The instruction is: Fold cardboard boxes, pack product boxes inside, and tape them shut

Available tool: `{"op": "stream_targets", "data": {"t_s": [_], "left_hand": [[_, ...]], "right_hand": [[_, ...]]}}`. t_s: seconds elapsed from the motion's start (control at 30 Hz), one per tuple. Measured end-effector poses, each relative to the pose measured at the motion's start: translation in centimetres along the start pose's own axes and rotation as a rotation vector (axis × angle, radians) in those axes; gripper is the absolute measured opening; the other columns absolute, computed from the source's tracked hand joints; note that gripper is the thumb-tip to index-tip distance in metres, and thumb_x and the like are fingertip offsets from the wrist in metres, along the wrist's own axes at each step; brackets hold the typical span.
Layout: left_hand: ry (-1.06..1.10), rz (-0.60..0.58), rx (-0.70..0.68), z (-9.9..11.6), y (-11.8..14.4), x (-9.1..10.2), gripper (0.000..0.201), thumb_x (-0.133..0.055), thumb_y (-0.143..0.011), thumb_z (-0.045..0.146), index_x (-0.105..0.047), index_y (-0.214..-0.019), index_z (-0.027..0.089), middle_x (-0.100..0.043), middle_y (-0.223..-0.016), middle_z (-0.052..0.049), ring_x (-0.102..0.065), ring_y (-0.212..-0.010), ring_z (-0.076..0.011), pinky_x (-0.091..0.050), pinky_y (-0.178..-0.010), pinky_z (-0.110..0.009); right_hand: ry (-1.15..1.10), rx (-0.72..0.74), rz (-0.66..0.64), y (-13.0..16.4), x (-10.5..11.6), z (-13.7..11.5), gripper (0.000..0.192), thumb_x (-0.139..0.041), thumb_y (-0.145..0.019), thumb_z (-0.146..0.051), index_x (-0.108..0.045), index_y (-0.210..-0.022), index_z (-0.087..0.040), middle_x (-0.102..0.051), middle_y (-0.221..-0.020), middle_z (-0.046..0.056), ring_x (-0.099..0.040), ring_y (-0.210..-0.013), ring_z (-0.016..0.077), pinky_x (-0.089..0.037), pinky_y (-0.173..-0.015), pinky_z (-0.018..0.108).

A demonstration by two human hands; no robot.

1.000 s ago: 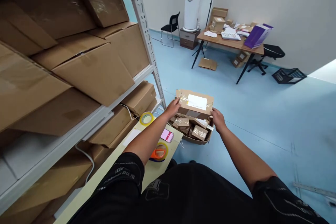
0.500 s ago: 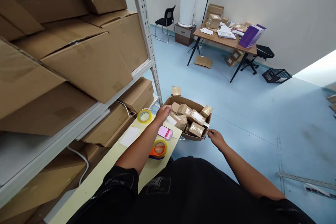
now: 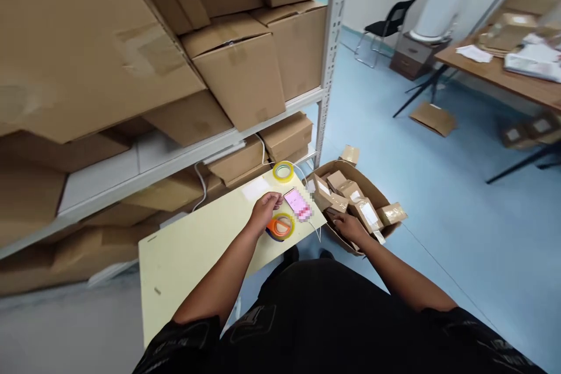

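left hand (image 3: 265, 210): pulled back from the carton (image 3: 350, 204), now loosely curled by the orange tape dispenser (image 3: 280, 227)
right hand (image 3: 348, 227): moved into carton, fingers open on small parcels (image 3: 350, 196)
carton: floor, right of table (image 3: 193, 251)

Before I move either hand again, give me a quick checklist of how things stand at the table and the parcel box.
1. Left hand on the table, beside the orange tape dispenser: ok.
2. Right hand inside the open carton of small parcels: ok.
3. Right hand gripping a parcel: cannot tell.
4. Phone lying flat near the table edge: ok.
5. Yellow tape roll within reach: ok.
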State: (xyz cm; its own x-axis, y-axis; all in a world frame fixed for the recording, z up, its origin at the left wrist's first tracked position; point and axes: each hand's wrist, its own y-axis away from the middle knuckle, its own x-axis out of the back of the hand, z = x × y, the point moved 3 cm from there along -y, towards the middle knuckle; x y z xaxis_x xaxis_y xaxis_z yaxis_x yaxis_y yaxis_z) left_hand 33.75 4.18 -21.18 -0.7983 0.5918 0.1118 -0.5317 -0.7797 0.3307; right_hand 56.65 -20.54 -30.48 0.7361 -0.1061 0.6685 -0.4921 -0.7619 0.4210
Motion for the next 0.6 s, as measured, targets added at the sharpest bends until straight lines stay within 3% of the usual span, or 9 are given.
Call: {"op": "stream_targets", "data": {"t_s": [0.17, 0.27, 0.37, 0.6], "left_hand": [[0.007, 0.295, 0.127, -4.8, 8.0, 2.6, 0.051, -0.068, -0.080, 0.065, -0.073, -0.100, 0.019, -0.079, -0.105, -0.013, -0.073, -0.099, -0.0275, -0.057, -0.090, -0.042], [-0.007, 0.418, 0.214, -7.7, 12.8, 3.1, 0.052, -0.067, -0.079, 0.066, -0.072, -0.099, 0.019, -0.079, -0.105, -0.013, -0.073, -0.101, -0.0285, -0.057, -0.090, -0.042], [-0.045, 0.480, 0.283, -10.0, 16.9, 3.1, 0.051, -0.064, -0.079, 0.065, -0.072, -0.099, 0.019, -0.079, -0.105, -0.012, -0.074, -0.101, -0.0285, -0.058, -0.089, -0.042], [-0.149, 0.506, 0.358, -13.5, 23.5, 3.3, 0.047, -0.056, -0.083, 0.063, -0.071, -0.097, 0.021, -0.079, -0.103, -0.010, -0.074, -0.100, -0.0295, -0.058, -0.088, -0.043]], "right_hand": [[0.153, 0.192, -0.148, -4.1, 0.1, -1.1, 0.028, -0.054, -0.091, -0.019, -0.078, -0.105, -0.020, -0.080, -0.105, 0.008, -0.071, -0.101, 0.0234, -0.048, -0.086, 0.028], [0.246, 0.302, -0.193, -5.8, -0.4, -2.4, 0.035, -0.051, -0.093, -0.016, -0.076, -0.117, -0.018, -0.078, -0.118, 0.011, -0.069, -0.108, 0.0242, -0.048, -0.091, 0.029], [0.338, 0.431, -0.220, -6.9, -1.3, -4.3, 0.040, -0.051, -0.093, -0.014, -0.072, -0.127, -0.018, -0.072, -0.130, 0.013, -0.064, -0.118, 0.0253, -0.045, -0.100, 0.031], [0.537, 0.611, -0.254, -9.0, -4.2, -8.5, 0.041, -0.049, -0.093, -0.011, -0.069, -0.127, -0.017, -0.068, -0.124, 0.017, -0.060, -0.118, 0.0290, -0.043, -0.099, 0.035]]}}
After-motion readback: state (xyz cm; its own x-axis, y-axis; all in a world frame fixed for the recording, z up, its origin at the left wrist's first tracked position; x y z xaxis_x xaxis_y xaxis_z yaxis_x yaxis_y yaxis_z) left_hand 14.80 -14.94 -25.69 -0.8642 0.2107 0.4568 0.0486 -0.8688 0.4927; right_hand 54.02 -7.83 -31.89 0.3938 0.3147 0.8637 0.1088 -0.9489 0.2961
